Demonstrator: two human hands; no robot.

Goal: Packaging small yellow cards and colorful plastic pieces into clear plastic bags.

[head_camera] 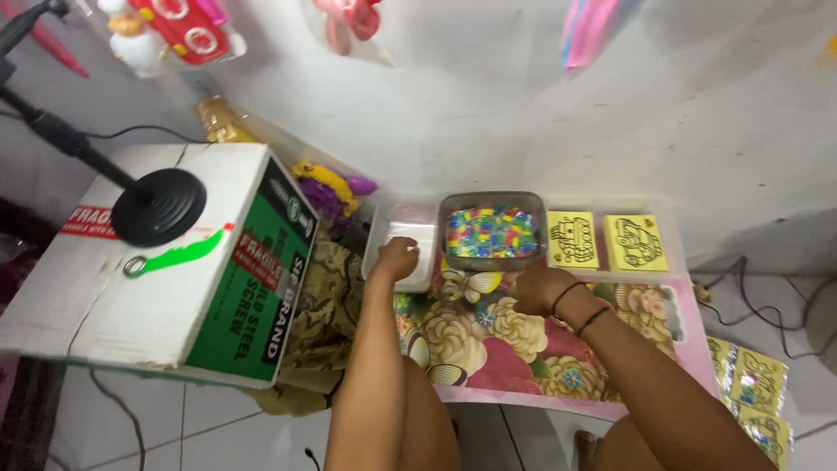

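Note:
My left hand [398, 258] rests with curled fingers on the near edge of a white rectangular tray [417, 234]; whether it grips anything is unclear. My right hand [539, 288], with two dark bands at the wrist, lies closed on the flowery pink tabletop [488, 349], just in front of a clear tub [492, 230] full of small multicoloured pieces. To the right of the tub lie two yellow cards with black line drawings, one [573, 239] next to the tub and the other [636, 242] beyond it.
A large white and green cardboard box [174, 288] stands at the left with a black round stand base [159, 208] on top. More yellow drawing cards [757, 392] lie on the floor at the right. Toys hang on the white wall behind.

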